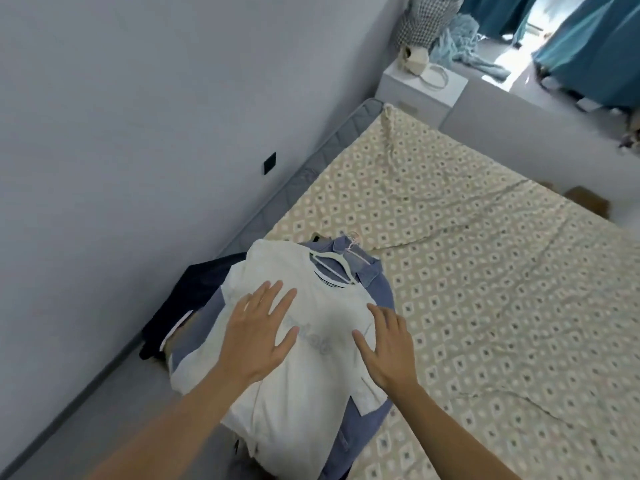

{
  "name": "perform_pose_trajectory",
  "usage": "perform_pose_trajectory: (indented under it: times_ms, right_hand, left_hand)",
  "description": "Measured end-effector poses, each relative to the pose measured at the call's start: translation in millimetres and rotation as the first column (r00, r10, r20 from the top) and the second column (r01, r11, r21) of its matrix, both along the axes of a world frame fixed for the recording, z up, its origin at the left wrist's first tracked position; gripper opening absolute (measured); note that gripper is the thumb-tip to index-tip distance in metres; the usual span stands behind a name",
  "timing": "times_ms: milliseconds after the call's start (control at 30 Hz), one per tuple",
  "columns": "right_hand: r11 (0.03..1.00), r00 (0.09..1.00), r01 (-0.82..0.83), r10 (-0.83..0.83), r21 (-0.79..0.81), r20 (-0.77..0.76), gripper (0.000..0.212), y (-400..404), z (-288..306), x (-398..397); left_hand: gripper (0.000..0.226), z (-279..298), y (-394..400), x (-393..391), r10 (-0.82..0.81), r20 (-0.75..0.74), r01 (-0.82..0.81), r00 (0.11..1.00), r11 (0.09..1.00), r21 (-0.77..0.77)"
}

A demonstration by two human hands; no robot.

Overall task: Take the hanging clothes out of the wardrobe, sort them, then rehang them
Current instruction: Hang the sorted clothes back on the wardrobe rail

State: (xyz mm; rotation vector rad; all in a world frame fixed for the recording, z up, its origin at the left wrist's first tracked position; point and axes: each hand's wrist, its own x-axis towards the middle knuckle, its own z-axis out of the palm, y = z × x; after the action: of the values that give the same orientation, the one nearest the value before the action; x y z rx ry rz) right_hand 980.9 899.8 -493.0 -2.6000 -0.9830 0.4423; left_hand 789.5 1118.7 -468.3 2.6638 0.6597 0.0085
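A pile of clothes lies on the bed [485, 271] at its 7 o'clock corner, close to the grey wall [121, 116]; on top is a white T-shirt [294, 393], still on its white hanger [332, 265], whose arms show at the neckline toward 12 o'clock; beneath it a blue denim shirt [374, 278] spreads out, its collar and a clear hook peeking past the T-shirt's neck; a dark garment [194, 289] sticks out from under the pile toward 9 o'clock, draping off the bed's edge. The left hand [259, 337] lies flat on the T-shirt's chest, its grip wide, fingers straight and fanned toward 12 o'clock; the right hand [388, 348] rests flat on the shirt just beside it at 3 o'clock, grip equally wide, holding nothing. The bed wears a beige diamond-print sheet; at 1 o'clock beyond it stands a white nightstand [415, 88] with a pale bag on it; teal curtains [588, 46] hang at 2 o'clock.
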Motion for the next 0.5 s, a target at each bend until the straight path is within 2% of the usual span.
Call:
perform_pose_trajectory:
  times_ms: [167,333,400,500]
  right_hand:
    - [0.99,0.988,0.133,-0.136,-0.043,-0.074,0.064,40,-79,70]
    - [0.961,0.93,0.26,-0.276,-0.097,-0.245,0.066,68,-171,131]
    - [0.962,0.906,0.243,-0.271,-0.123,-0.326,0.067,78,-198,145]
    - [0.964,0.897,0.24,-0.266,-0.118,-0.353,0.058,90,-222,159]
  left_hand:
    - [0.069,-95,47,107,-0.199,-0.087,0.197,0.976,0.98,-0.034]
    - [0.089,-193,60,197,-0.261,-0.223,0.255,0.939,0.965,-0.053]
    - [0.086,-221,60,215,-0.268,-0.264,0.265,0.926,0.963,-0.049]
    - [0.073,-250,58,222,-0.281,-0.285,0.281,0.916,0.959,-0.041]
